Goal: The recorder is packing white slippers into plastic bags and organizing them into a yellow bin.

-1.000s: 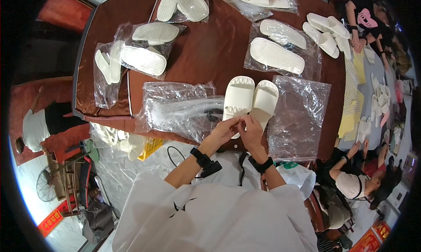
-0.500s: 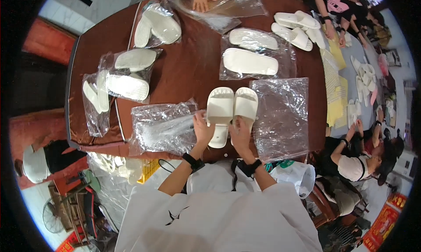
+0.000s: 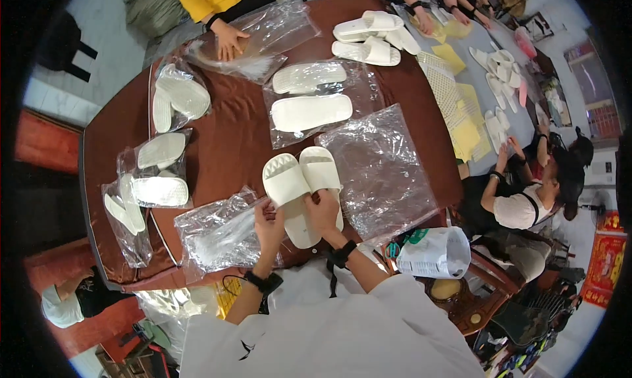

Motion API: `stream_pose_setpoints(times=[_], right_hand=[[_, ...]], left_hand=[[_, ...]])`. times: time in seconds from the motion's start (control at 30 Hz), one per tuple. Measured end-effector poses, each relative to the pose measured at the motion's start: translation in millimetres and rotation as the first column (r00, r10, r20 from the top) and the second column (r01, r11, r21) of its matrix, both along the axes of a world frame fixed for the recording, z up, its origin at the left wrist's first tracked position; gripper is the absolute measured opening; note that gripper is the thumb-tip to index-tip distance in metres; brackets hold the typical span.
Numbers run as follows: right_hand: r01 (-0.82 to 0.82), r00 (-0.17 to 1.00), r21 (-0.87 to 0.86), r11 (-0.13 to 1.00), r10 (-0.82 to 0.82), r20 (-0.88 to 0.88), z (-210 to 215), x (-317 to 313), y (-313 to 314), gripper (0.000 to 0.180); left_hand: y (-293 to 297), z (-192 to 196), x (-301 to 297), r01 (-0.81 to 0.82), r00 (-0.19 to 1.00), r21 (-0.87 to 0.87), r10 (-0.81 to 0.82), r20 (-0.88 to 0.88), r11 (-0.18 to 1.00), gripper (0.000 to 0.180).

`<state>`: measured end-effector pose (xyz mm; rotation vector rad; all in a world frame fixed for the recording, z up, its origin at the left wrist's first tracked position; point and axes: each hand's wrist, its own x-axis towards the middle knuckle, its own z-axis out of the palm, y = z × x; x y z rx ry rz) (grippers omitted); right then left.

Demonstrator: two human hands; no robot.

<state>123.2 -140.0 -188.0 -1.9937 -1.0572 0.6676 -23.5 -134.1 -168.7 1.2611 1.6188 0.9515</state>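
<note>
A pair of white slide slippers lies toes away at the table's near side: the left slipper (image 3: 285,180) sits slightly askew beside the right slipper (image 3: 320,169). My left hand (image 3: 268,225) has its fingers curled at the outer edge of the left slipper's strap. Between the two slippers, my right hand (image 3: 322,212) is closed at the strap edges and covers part of the right slipper. To the right, a flat clear plastic bag (image 3: 382,180) lies spread out. Left of my left hand is a crumpled clear bag (image 3: 220,236).
Bagged slippers lie on the brown-covered table (image 3: 230,141) at left and beyond my hands. Loose slippers (image 3: 375,35) are piled at the far right. Another person's hand (image 3: 229,41) presses a clear bag at the far edge. A white bucket-shaped bag (image 3: 434,253) stands by the near right edge.
The view has turned, so the table appears shifted left. The left slipper now sits at an angle to the right one. My hands stay at the pair, and the other person's hand remains on the bag.
</note>
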Motion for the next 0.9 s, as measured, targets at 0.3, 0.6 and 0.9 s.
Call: stream_pose_setpoints(times=[0.3, 0.6, 0.9], right_hand=[[0.198, 0.926, 0.023, 0.98, -0.179, -0.333, 74.7, 48.4, -26.9, 0.02], [0.258, 0.956, 0.052, 0.965, -0.247, -0.16, 84.3, 232.5, -44.0, 0.022], [0.22, 0.928, -0.132, 0.966, -0.166, 0.335, -59.4, 413.5, -46.9, 0.037]], left_hand=[[-4.9, 16.1, 33.1, -0.025, 0.927, 0.016, 0.017, 0.373, 1.0, 0.023], [-14.7, -22.0, 116.9, 0.892, 0.42, 0.082, -0.746, -0.517, 0.446, 0.055], [-24.1, -61.1, 143.8, 0.912, 0.366, 0.067, -0.733, -0.574, 0.404, 0.056]])
